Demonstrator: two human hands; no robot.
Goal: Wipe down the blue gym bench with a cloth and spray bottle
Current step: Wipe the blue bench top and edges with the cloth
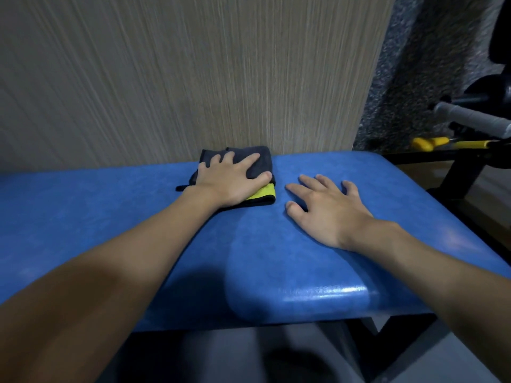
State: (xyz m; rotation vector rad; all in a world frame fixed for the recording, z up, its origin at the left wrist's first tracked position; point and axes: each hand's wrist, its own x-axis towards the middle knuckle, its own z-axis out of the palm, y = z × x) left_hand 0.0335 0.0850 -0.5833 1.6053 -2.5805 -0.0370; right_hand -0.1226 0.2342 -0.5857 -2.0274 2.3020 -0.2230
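**Flat hands on the blue bench pad**

Pale wood-grain wall panelling rises straight behind the wide blue vinyl gym bench pad, which runs across the whole view and serves as the landmark for everything else. Its surface looks smooth, with a bright sheen along the near edge and a faintly different patch toward the near middle.

On the far side of the pad, close to the panelling and just left of the pad's middle, lies a folded dark grey microfibre cloth with a yellow underside. The left hand presses flat on top of it, fingers spread and extended rather than curled, palm down, thumb along the cloth's right edge above the yellow fold. It pins the cloth against the pad rather than gripping it.

Just beside the cloth, on bare pad to its right, rests the right hand, also palm down with fingers splayed, holding nothing.

Beyond the pad's right end stand black metal frame parts, a grey-wrapped bar and a yellow-handled piece, set against dark speckled flooring. Below the pad's near edge, grey floor shows, blurred.
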